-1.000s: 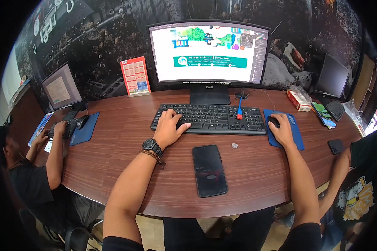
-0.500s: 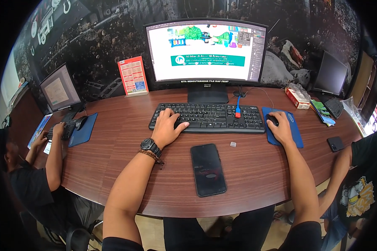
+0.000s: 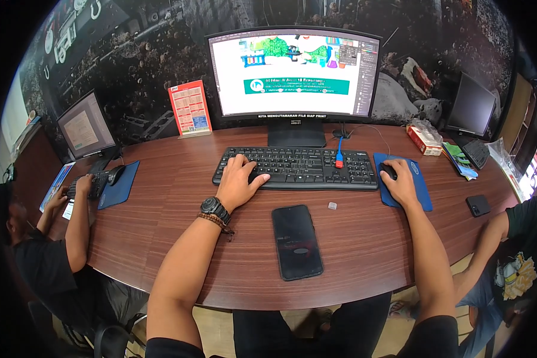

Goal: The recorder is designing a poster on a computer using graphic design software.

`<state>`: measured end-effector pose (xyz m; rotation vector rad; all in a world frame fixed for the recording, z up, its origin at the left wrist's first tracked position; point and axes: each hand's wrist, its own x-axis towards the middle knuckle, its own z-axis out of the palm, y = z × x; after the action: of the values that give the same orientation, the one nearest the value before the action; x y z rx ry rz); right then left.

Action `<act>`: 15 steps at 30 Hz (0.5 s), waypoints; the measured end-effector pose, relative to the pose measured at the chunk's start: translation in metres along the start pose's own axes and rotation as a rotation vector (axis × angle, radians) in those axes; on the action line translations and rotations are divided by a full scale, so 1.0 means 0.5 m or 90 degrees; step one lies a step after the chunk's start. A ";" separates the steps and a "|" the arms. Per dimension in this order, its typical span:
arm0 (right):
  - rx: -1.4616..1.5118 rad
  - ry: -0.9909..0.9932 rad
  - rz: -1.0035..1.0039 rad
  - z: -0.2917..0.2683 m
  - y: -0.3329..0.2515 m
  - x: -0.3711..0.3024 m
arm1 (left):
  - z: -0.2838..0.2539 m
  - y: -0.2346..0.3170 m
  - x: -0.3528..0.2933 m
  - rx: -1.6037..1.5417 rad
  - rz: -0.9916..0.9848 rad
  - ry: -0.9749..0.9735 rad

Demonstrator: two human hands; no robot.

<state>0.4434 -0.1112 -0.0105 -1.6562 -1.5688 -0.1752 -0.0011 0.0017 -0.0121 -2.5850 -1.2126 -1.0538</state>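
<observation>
My left hand (image 3: pixel 240 182) rests on the left part of a black keyboard (image 3: pixel 304 166), fingers apart on the keys and thumb stretched toward the space bar. A black watch (image 3: pixel 215 207) and a beaded bracelet are on that wrist. At the right, my right hand (image 3: pixel 401 184) is wrapped over a black mouse (image 3: pixel 389 171) on a blue mouse pad (image 3: pixel 419 190). Behind the keyboard stands a curved monitor (image 3: pixel 295 74) showing a design with a green banner. A dark phone (image 3: pixel 297 243) lies between my forearms.
A blue cable with a red plug (image 3: pixel 339 160) lies over the keyboard. A small grey piece (image 3: pixel 332 206) sits near the phone. A red calendar (image 3: pixel 190 109) stands behind. One person types at the left; another sits at the right, near a black phone (image 3: pixel 478 206).
My hands have stayed in place on the keyboard and mouse. The person at the right has shifted slightly, with the arm and shirt a little lower and farther right.
</observation>
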 end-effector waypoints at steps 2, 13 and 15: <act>0.000 -0.004 -0.001 -0.001 0.001 0.000 | -0.002 0.004 0.001 -0.001 -0.005 -0.004; 0.004 0.004 -0.007 -0.001 -0.001 -0.001 | -0.006 0.008 0.001 -0.007 -0.010 -0.008; 0.006 0.002 -0.006 0.001 -0.002 0.000 | -0.006 0.007 0.001 -0.006 -0.009 -0.008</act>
<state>0.4424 -0.1113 -0.0104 -1.6416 -1.5720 -0.1757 -0.0001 -0.0019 -0.0088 -2.5981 -1.2335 -1.0499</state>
